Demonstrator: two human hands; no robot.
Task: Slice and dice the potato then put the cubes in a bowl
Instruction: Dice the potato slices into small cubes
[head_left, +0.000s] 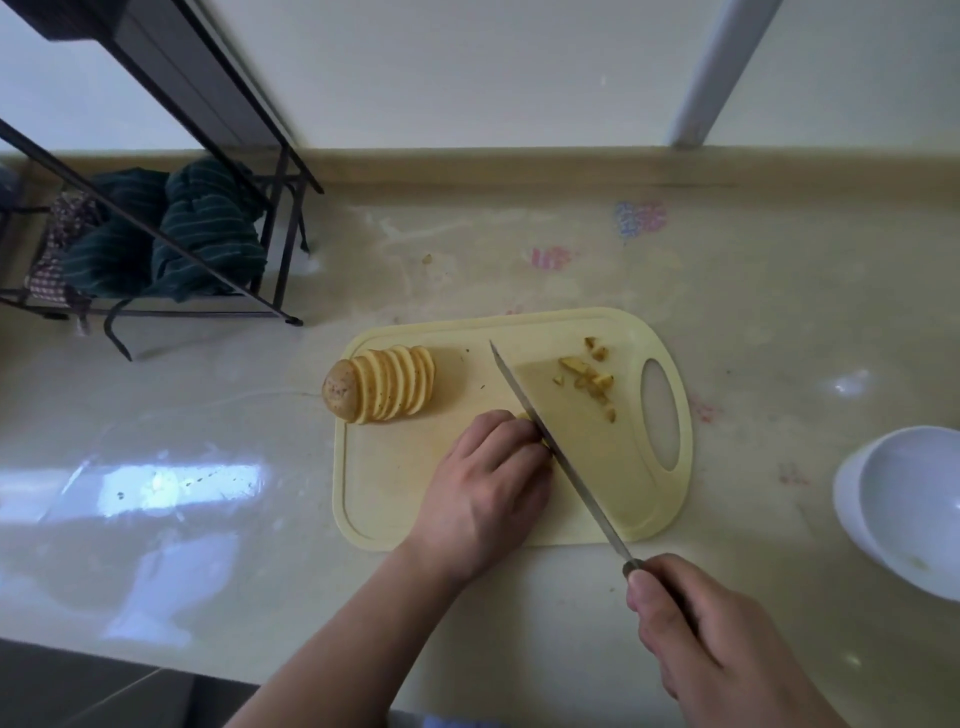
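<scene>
Black metal rack at ten o'clock on the glossy cream countertop, draped with dark green striped cloth and, beside it, possibly a patterned rag. Faint pink and blue smudges toward one o'clock, near the pale wall.

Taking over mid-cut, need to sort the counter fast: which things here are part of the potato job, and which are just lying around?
In the job:
- sliced potato
- cut pieces
- knife, gripped by right hand
- left hand, holding slices down
- cutting board
- white bowl

Lying about:
- black rack
- green striped cloths
</scene>
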